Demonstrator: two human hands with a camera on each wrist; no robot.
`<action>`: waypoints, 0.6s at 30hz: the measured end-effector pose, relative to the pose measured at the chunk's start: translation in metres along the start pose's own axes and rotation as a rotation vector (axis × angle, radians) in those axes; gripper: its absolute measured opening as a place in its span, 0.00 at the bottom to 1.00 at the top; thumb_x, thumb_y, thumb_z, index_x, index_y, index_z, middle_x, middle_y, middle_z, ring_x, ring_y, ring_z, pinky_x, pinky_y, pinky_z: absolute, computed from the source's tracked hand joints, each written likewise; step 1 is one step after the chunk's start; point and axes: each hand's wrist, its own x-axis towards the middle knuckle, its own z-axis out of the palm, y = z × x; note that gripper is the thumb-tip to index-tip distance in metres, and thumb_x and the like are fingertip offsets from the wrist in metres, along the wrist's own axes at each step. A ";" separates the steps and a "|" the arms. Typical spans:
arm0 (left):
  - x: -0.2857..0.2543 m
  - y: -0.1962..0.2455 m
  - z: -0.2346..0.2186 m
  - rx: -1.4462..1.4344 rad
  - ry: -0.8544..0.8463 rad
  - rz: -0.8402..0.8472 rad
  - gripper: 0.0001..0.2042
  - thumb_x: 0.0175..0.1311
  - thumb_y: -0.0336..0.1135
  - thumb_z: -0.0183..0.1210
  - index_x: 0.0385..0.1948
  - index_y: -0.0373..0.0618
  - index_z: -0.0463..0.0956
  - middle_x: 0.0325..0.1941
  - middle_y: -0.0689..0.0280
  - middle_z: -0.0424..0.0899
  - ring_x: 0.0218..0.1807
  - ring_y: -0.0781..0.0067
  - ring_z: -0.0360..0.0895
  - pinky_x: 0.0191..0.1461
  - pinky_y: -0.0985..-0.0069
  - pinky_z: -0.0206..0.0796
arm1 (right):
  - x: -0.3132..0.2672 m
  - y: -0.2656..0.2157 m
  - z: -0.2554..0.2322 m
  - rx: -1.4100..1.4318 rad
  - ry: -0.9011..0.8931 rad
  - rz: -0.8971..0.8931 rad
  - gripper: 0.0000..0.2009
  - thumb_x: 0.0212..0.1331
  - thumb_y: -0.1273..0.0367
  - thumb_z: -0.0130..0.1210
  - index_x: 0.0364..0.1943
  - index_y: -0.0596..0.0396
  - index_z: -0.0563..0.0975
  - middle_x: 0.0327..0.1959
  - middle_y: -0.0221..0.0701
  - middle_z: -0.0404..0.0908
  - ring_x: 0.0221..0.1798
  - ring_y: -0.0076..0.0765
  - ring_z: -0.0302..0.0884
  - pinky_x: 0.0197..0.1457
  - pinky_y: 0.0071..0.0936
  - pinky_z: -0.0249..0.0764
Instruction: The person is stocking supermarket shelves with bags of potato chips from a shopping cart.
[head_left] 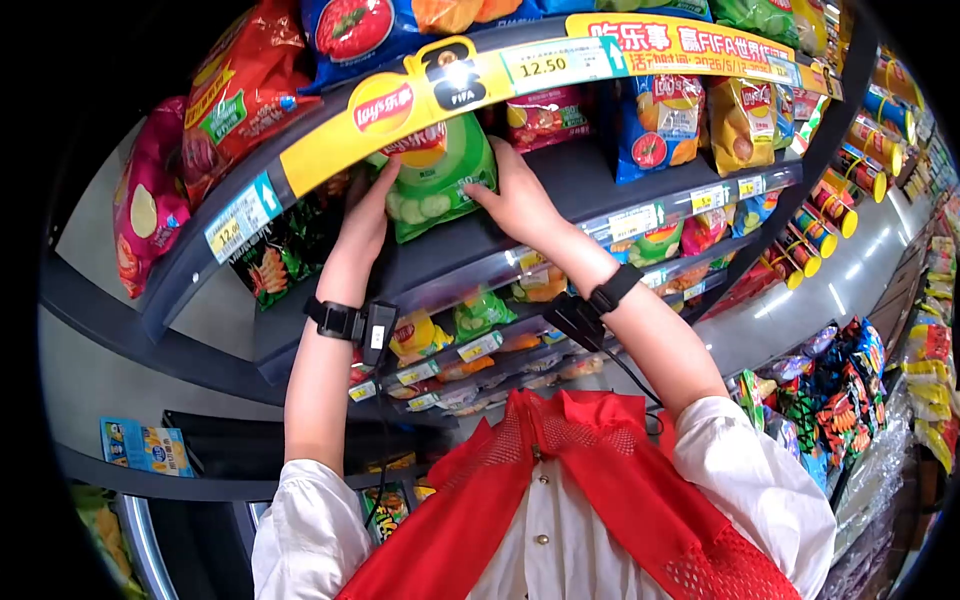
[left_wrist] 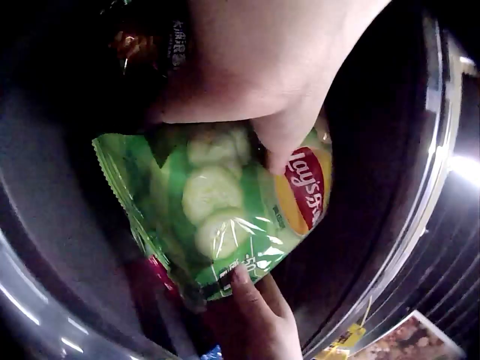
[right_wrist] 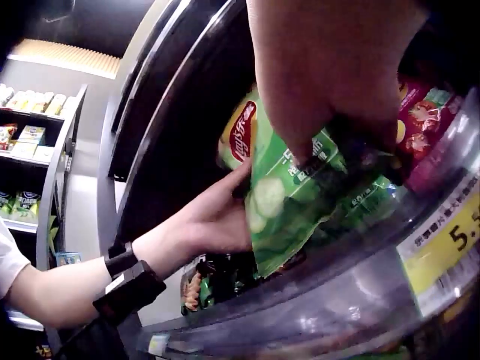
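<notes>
A green bag of Lay's potato chips (head_left: pixel 436 185) with cucumber slices printed on it stands on the dark shelf, under the yellow price strip. My left hand (head_left: pixel 372 208) holds its left side, the thumb lying over the front. On the opposite side my right hand (head_left: pixel 522 195) grips the bag, thumb on the printed front and fingers behind it. Both hands show around the bag in the left wrist view, where the left thumb presses beside the red logo. Another green packet (right_wrist: pixel 367 196) shows behind the bag in the right wrist view.
A yellow Lay's strip (head_left: pixel 330 140) with price tags runs along the shelf edge above my hands. Red (head_left: pixel 548 118), blue (head_left: pixel 655 135) and yellow (head_left: pixel 742 125) chip bags stand to the right. Left of the bag lies a dark packet (head_left: pixel 285 255). Lower shelves hold more bags.
</notes>
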 end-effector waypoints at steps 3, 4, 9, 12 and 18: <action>0.015 -0.017 -0.006 0.083 -0.026 -0.085 0.30 0.56 0.45 0.58 0.58 0.43 0.57 0.58 0.66 0.63 0.60 0.76 0.57 0.60 0.78 0.47 | 0.008 0.019 0.007 -0.027 -0.101 0.108 0.31 0.47 0.69 0.58 0.54 0.63 0.57 0.48 0.54 0.67 0.53 0.58 0.63 0.55 0.38 0.62; 0.015 -0.020 -0.007 0.119 -0.026 -0.094 0.31 0.56 0.46 0.58 0.58 0.43 0.57 0.59 0.67 0.63 0.61 0.76 0.56 0.61 0.79 0.47 | 0.008 0.023 0.009 -0.064 -0.128 0.110 0.31 0.48 0.68 0.57 0.55 0.64 0.56 0.48 0.56 0.66 0.53 0.58 0.63 0.55 0.38 0.62; 0.018 -0.040 -0.017 -0.047 0.107 -0.311 0.27 0.58 0.44 0.56 0.56 0.43 0.59 0.57 0.67 0.65 0.58 0.75 0.61 0.58 0.78 0.54 | 0.014 0.033 0.008 -0.090 -0.296 0.284 0.30 0.52 0.66 0.51 0.57 0.64 0.54 0.49 0.57 0.66 0.52 0.59 0.64 0.53 0.40 0.64; 0.017 -0.040 -0.015 -0.092 0.135 -0.287 0.25 0.59 0.42 0.55 0.56 0.42 0.60 0.56 0.67 0.66 0.57 0.75 0.62 0.58 0.78 0.54 | 0.015 0.036 0.011 -0.128 -0.259 0.189 0.29 0.53 0.67 0.51 0.57 0.65 0.53 0.48 0.58 0.66 0.50 0.58 0.66 0.52 0.41 0.65; 0.026 -0.036 -0.014 0.267 0.126 -0.130 0.28 0.58 0.46 0.55 0.56 0.41 0.59 0.57 0.65 0.64 0.58 0.75 0.60 0.59 0.78 0.51 | 0.008 0.028 0.007 -0.265 -0.252 0.171 0.31 0.51 0.69 0.52 0.58 0.62 0.54 0.51 0.51 0.64 0.51 0.58 0.65 0.50 0.42 0.66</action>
